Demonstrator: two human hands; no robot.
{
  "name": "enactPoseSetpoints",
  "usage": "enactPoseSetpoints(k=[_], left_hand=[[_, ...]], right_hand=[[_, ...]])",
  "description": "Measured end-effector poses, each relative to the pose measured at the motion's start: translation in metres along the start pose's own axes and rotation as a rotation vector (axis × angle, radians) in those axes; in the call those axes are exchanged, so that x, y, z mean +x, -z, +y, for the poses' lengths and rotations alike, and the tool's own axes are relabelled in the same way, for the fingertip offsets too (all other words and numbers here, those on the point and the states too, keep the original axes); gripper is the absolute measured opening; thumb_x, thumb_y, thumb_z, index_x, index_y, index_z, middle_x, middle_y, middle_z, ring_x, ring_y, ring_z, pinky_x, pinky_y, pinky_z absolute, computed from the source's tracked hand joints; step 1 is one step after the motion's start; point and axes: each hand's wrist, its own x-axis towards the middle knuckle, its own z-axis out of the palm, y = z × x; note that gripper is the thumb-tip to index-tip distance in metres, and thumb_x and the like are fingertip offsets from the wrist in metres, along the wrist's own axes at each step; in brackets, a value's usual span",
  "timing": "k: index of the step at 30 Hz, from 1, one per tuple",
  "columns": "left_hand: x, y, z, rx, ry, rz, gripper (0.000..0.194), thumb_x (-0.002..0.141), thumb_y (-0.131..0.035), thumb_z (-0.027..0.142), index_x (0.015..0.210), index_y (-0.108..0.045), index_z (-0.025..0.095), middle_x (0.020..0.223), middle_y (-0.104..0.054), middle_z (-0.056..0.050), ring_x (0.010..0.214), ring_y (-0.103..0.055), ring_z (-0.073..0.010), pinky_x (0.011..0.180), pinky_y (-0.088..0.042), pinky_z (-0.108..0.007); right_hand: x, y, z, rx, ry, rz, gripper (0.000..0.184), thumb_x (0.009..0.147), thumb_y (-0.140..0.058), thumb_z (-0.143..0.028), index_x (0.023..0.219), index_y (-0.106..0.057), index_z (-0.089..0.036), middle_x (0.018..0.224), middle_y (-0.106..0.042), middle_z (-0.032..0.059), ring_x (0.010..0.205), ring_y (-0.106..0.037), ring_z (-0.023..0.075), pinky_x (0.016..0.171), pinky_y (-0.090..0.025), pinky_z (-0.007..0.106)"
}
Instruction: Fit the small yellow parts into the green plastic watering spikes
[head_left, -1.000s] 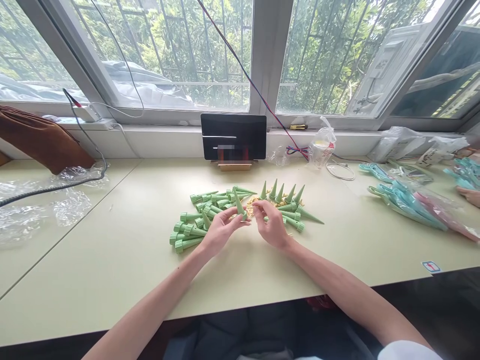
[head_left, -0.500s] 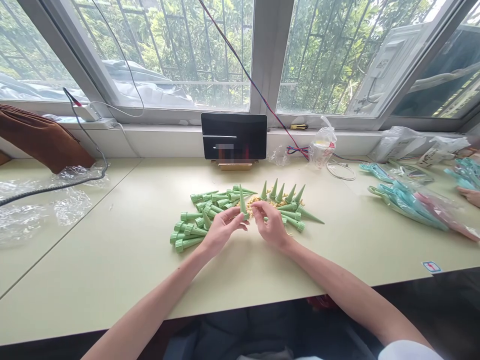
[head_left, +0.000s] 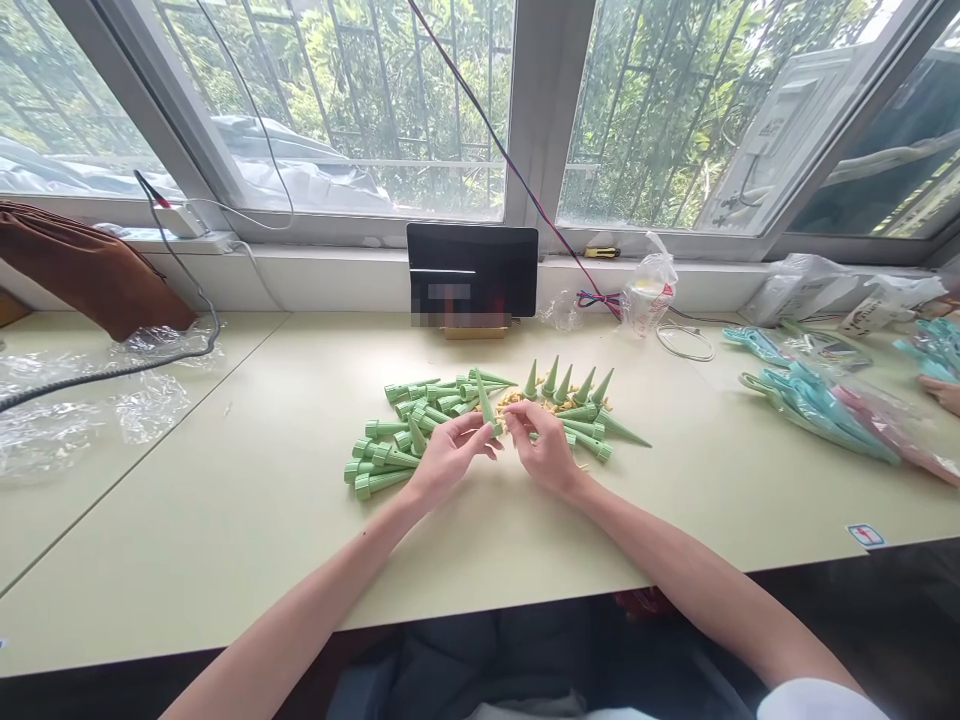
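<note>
My left hand (head_left: 445, 460) is closed around the base of a green plastic spike (head_left: 484, 398), whose point tilts up and a little left. Close beside that base, my right hand (head_left: 547, 452) has its thumb and forefinger pinched; what lies between them is too small to make out. Small yellowish pieces (head_left: 564, 404) are heaped behind my hands, partly hidden by them. To the left lies a pile of green spikes with ribbed caps (head_left: 384, 484). On the right, several green spikes (head_left: 551, 378) stand point up, and others (head_left: 589, 430) lie flat.
A dark tablet (head_left: 472, 270) stands on a wooden holder at the back. Behind on the right are a bagged cup (head_left: 648, 292) and a coiled white cable (head_left: 685, 342). Bagged blue and pink items (head_left: 817, 408) lie far right, near another person's hand (head_left: 939, 394). Clear plastic wrap (head_left: 150, 405) lies left.
The spike in my left hand has tipped slightly to the left. My right hand keeps its pinch beside it. The whole view has shifted a little.
</note>
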Motion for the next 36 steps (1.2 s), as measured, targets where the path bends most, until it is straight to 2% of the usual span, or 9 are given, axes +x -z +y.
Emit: enactPoseSetpoints(k=[10,16,20,23,26,30,33,36], left_hand=[[0.0002,0.0019,-0.0053,0.102,-0.042,-0.003,0.032,0.089,-0.063,0.037,0.114,-0.069,0.017,0.104,-0.068,-0.008,0.074,-0.062,-0.0145,0.066,-0.056,-0.029],[-0.0004,0.0025,-0.0031,0.120,-0.045,-0.010,0.033,0.089,-0.062,0.038,0.112,-0.069,0.016,0.085,-0.066,-0.005,0.070,-0.060,-0.0145,0.065,-0.054,-0.029],[-0.0004,0.0037,-0.0015,0.113,-0.007,-0.025,0.034,0.089,-0.062,0.043,0.106,-0.070,0.014,0.075,-0.062,-0.002,0.065,-0.059,-0.0136,0.067,-0.053,-0.029],[-0.0001,0.0043,-0.0011,0.080,0.047,-0.011,0.035,0.086,-0.064,0.046,0.098,-0.071,0.014,0.078,-0.062,-0.003,0.063,-0.058,-0.0123,0.069,-0.053,-0.029],[0.0006,0.0052,-0.0016,-0.020,0.120,-0.015,0.037,0.083,-0.067,0.048,0.094,-0.071,0.013,0.083,-0.064,-0.005,0.061,-0.057,-0.0112,0.067,-0.052,-0.029],[0.0013,0.0065,-0.0026,-0.186,0.201,-0.044,0.036,0.081,-0.070,0.047,0.088,-0.070,0.011,0.081,-0.066,-0.007,0.060,-0.055,-0.0104,0.062,-0.050,-0.027],[0.0010,0.0063,-0.0028,-0.209,0.214,-0.038,0.036,0.082,-0.070,0.045,0.091,-0.069,0.011,0.079,-0.066,-0.007,0.061,-0.057,-0.0112,0.061,-0.050,-0.026],[0.0002,0.0052,-0.0030,-0.122,0.171,-0.017,0.037,0.084,-0.068,0.044,0.102,-0.067,0.012,0.080,-0.065,-0.006,0.062,-0.058,-0.0116,0.062,-0.051,-0.027]], right_hand=[[0.0009,0.0002,0.0012,0.014,-0.027,-0.019,0.016,0.097,-0.049,-0.028,0.094,-0.062,-0.018,0.078,-0.063,0.0035,0.061,-0.056,0.0138,0.059,-0.048,0.027],[0.0014,0.0007,0.0014,0.005,-0.032,-0.044,0.017,0.097,-0.049,-0.029,0.096,-0.062,-0.018,0.080,-0.064,0.0045,0.065,-0.058,0.0151,0.059,-0.048,0.027],[0.0010,0.0005,0.0023,-0.010,-0.017,-0.055,0.018,0.097,-0.049,-0.030,0.097,-0.062,-0.018,0.084,-0.065,0.0053,0.068,-0.059,0.0156,0.062,-0.049,0.027],[0.0009,0.0006,0.0032,-0.012,-0.010,-0.075,0.018,0.097,-0.048,-0.030,0.099,-0.062,-0.018,0.083,-0.065,0.0046,0.065,-0.058,0.0146,0.062,-0.049,0.027],[0.0014,0.0013,0.0031,-0.026,-0.004,-0.088,0.017,0.097,-0.048,-0.029,0.099,-0.061,-0.018,0.082,-0.066,0.0040,0.062,-0.057,0.0142,0.061,-0.049,0.027],[0.0023,0.0023,0.0018,-0.059,0.018,-0.096,0.015,0.097,-0.048,-0.027,0.099,-0.061,-0.019,0.083,-0.067,0.0049,0.067,-0.060,0.0162,0.065,-0.050,0.029],[0.0025,0.0024,0.0013,-0.069,0.024,-0.098,0.015,0.098,-0.048,-0.027,0.100,-0.061,-0.019,0.084,-0.068,0.0052,0.069,-0.062,0.0171,0.066,-0.050,0.030],[0.0025,0.0023,0.0015,-0.071,0.037,-0.092,0.014,0.097,-0.049,-0.027,0.100,-0.061,-0.020,0.087,-0.068,0.0055,0.069,-0.062,0.0170,0.066,-0.050,0.029]])
